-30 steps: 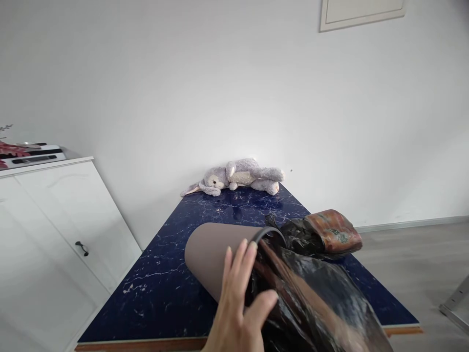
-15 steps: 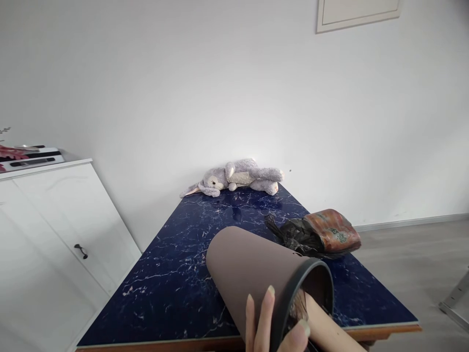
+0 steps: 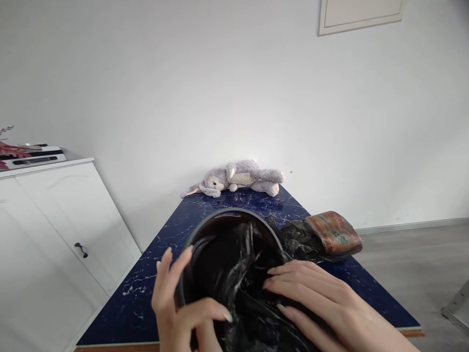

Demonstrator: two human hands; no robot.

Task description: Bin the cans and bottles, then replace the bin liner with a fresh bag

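A trash bin (image 3: 230, 211) with a dark rim stands at the table's near side, its mouth tipped toward me. A crumpled black plastic bag (image 3: 220, 264) fills its mouth and spills over the near right rim. My left hand (image 3: 186, 303) is at the left rim, fingers round the edge and thumb reaching over the bag. On the right, my right hand (image 3: 315, 298) has its fingers closed down on the bag's folds; what lies beneath them is hidden.
The blue marbled table (image 3: 146, 293) bears a plush rabbit (image 3: 238, 177) lying against the wall. At the right lies black plastic with an orange-brown printed wrapper (image 3: 333, 232). A white cabinet (image 3: 54, 220) stands at the left.
The bin has turned from lying on its side to mouth toward me. My right hand has come out of it, and black plastic now shows at the mouth. My left hand has shifted left.
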